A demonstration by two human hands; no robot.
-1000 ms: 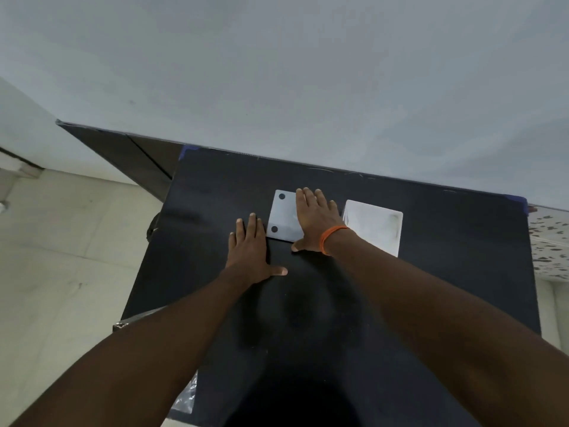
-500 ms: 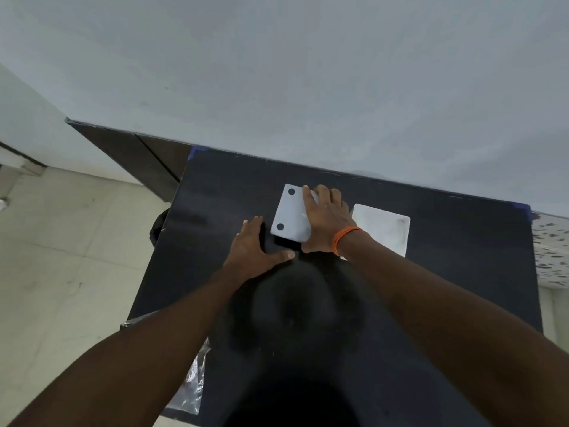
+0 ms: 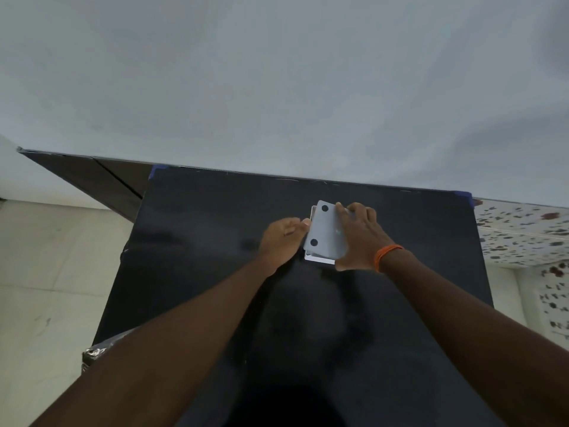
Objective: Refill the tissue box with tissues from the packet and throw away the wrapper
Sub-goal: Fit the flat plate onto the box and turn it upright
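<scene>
A flat grey lid with two black dots lies tilted on top of the white tissue box, of which only the near and left edges show. My right hand, with an orange band at the wrist, grips the lid along its right side, thumb at the near corner. My left hand is beside the box, fingertips touching its left edge. I see no tissue packet on the table.
The black table stands against a pale wall. Crinkled clear plastic pokes out at the table's near left edge. Pale floor tiles lie to the left, a speckled tiled surface to the right.
My right hand lifted the grey lid off the table and carried it right, onto the white box. My left hand left the tabletop and followed to the box's left edge.
</scene>
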